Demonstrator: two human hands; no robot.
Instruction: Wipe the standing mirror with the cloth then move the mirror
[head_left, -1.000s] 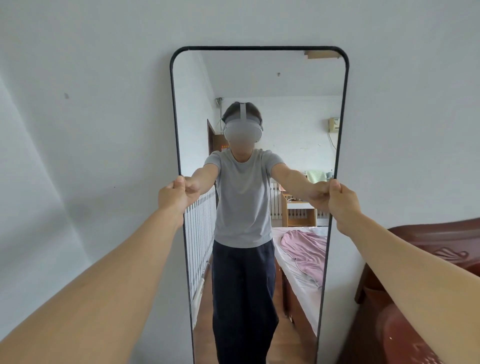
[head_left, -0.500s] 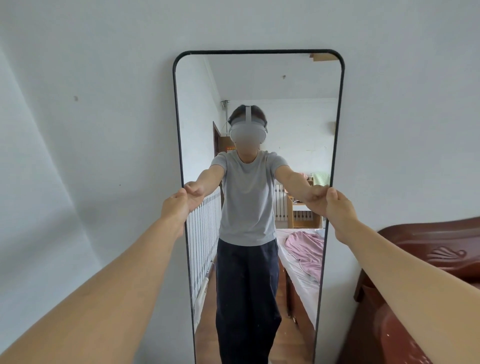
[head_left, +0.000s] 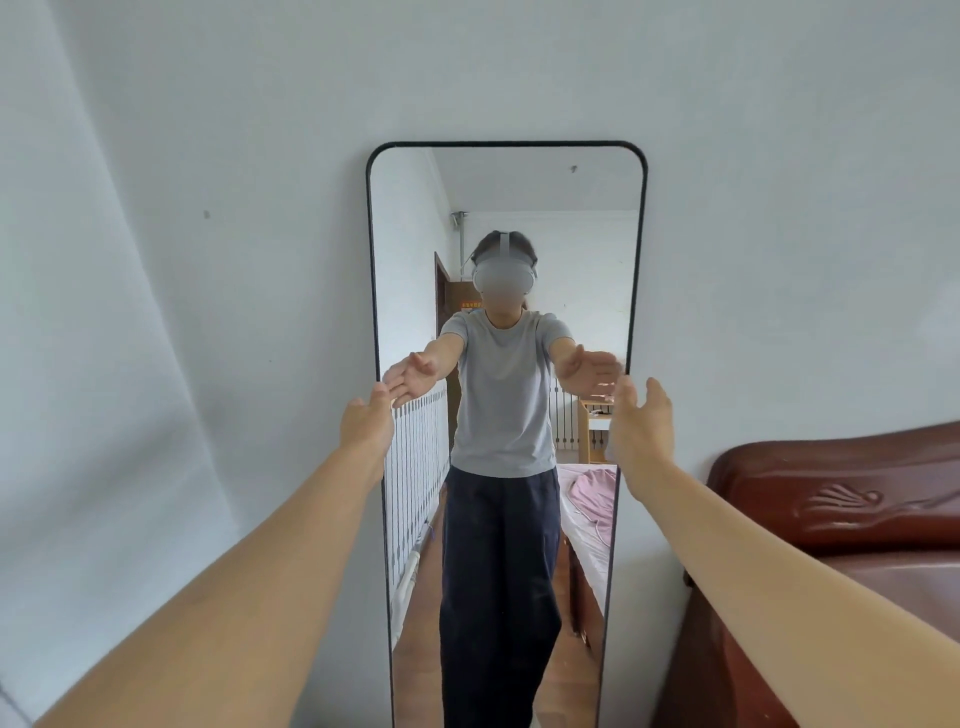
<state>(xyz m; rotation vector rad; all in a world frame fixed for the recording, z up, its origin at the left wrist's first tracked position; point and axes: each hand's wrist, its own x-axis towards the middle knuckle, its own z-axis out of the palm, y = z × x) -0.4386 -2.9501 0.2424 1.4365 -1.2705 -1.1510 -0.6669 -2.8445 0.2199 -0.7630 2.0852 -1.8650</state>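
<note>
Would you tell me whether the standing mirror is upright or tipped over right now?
Upright: the mirror stands against the white wall; the left hand and right hand are open at its edges.

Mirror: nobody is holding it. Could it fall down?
Maybe. Both the left hand and right hand are open, not gripping the mirror, and its foot is out of view, so it might tip. The headboard stands close on the right; the mirror could knock it.
</note>
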